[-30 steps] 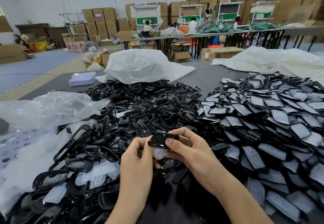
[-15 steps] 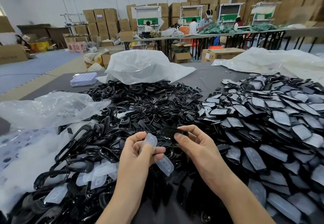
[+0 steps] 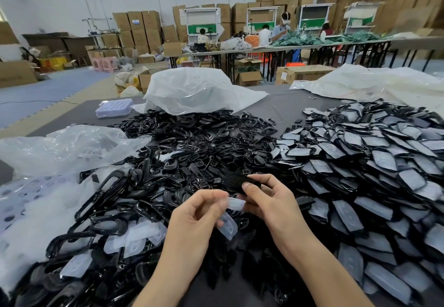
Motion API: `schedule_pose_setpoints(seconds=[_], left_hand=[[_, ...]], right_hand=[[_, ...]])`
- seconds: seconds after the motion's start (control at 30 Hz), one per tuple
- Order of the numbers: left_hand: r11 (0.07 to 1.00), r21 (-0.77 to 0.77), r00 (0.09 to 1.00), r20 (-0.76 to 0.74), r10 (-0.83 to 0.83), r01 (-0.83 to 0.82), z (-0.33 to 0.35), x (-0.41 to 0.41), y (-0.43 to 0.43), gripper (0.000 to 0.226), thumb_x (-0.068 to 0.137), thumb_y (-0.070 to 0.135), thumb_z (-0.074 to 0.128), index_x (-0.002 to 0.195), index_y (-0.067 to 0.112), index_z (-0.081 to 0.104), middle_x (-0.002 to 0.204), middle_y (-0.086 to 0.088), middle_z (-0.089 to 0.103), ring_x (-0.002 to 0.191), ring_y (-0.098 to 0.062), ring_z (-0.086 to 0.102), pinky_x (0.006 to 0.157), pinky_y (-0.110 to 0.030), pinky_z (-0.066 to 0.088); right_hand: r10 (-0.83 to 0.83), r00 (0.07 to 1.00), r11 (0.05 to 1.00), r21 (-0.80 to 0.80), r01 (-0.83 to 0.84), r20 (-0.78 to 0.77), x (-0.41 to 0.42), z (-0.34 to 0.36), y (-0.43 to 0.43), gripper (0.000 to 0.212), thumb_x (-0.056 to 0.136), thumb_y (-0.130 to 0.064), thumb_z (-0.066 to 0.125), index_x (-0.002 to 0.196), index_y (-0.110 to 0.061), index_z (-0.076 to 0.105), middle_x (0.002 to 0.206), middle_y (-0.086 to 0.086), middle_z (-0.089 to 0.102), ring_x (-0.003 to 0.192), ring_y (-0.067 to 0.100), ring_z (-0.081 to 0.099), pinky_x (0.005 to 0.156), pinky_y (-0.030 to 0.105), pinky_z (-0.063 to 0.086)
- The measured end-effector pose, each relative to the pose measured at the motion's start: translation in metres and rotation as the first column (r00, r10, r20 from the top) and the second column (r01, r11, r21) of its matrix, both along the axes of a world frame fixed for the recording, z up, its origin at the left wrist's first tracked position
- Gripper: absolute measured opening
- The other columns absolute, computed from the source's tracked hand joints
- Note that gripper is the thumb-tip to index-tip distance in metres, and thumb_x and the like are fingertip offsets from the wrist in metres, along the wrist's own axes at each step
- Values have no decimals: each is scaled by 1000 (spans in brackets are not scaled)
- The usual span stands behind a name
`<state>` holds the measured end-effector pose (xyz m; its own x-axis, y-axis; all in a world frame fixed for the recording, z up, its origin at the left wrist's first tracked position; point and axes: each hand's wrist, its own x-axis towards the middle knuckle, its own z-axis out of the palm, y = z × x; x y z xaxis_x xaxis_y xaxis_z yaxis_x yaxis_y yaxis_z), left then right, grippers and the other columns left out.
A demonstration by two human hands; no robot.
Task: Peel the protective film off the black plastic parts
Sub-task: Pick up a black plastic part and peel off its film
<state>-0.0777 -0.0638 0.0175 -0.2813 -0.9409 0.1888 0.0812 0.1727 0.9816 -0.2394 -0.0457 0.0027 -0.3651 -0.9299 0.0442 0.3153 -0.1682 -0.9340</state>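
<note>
My right hand [image 3: 266, 201] pinches a small black plastic part [image 3: 236, 181] between thumb and fingertips, low over the table. My left hand [image 3: 199, 213], just left of it, pinches translucent protective film [image 3: 228, 227] that hangs down from its fingers; the film's upper end reaches toward the right thumb. A pile of film-covered black parts [image 3: 360, 162] fills the right side. A heap of bare glossy black parts [image 3: 192, 143] spreads across the middle and left. Loose peeled films [image 3: 134, 237] lie among the parts at lower left.
Clear plastic bags [image 3: 69, 145] lie at the left, a white bag [image 3: 192, 90] at the back and another [image 3: 372, 83] at the back right. A pale blue tray [image 3: 114, 107] sits on the grey table [image 3: 288, 107]. People work at distant tables among stacked cartons.
The film has come off the black part. My left hand drew it away down-left, then came back near the right hand, which lifted the part slightly away.
</note>
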Motion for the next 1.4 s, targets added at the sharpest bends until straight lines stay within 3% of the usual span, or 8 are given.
schedule_pose_setpoints(seconds=[0.3,0.47,0.6,0.73,0.87,1.0,1.17,1.4], left_hand=[[975,-104,981,-11,194,-194,-3,-1,-4,23,91,5,67,88,26,78,107,10,65,67,-18,69,68,-18,55],[983,-80,986,-14,163,-164,-5,2,-3,13,93,15,67,92,26,74,82,-1,74,67,-12,67,65,-19,54],[977,-90,981,-34,189,-191,-5,0,-2,15,94,13,66,90,26,72,74,-3,70,64,-8,63,60,-17,52],[972,-88,975,-68,212,-217,-5,-1,-3,17,93,10,66,100,25,63,84,1,69,67,-9,68,62,-16,53],[983,-76,985,-60,161,-165,-6,-3,-2,24,97,5,58,101,27,67,88,-2,74,74,-17,73,67,-19,57],[993,-51,992,-79,101,-105,-5,0,0,43,99,0,48,100,33,74,88,-6,76,83,-25,74,78,-29,60],[997,-25,989,-125,73,-77,-2,-2,2,38,100,3,50,99,30,76,87,-12,76,83,-30,75,74,-26,60],[989,-90,992,-29,119,-121,-2,-2,0,19,94,2,62,98,20,67,76,5,70,66,-10,67,65,-18,56]], right_hand=[[154,979,988,21,-153,-134,10,2,5,16,91,-13,73,105,-13,66,89,10,77,79,21,75,78,29,61],[186,972,982,18,-186,-145,14,4,6,14,85,-24,80,97,-23,71,90,12,77,80,22,75,86,34,61],[212,970,977,-5,-214,-119,16,4,6,9,88,-21,78,96,-21,74,94,17,75,83,23,75,75,25,60],[252,966,967,-29,-254,-54,18,7,7,36,81,-44,74,103,-16,73,97,15,77,90,27,76,75,25,60],[148,980,987,-41,-155,-136,16,4,5,8,88,-19,76,95,-23,75,87,9,75,77,22,73,70,25,59],[127,980,991,-32,-134,-151,11,5,5,11,92,-11,71,95,-21,73,80,3,74,72,16,70,67,23,57],[137,978,989,-30,-143,-155,11,3,4,10,92,-10,71,101,-13,66,78,4,74,69,14,69,66,23,56],[152,966,986,-39,-163,-210,14,7,7,12,93,-12,71,99,-22,71,85,8,77,73,18,73,71,25,59]])
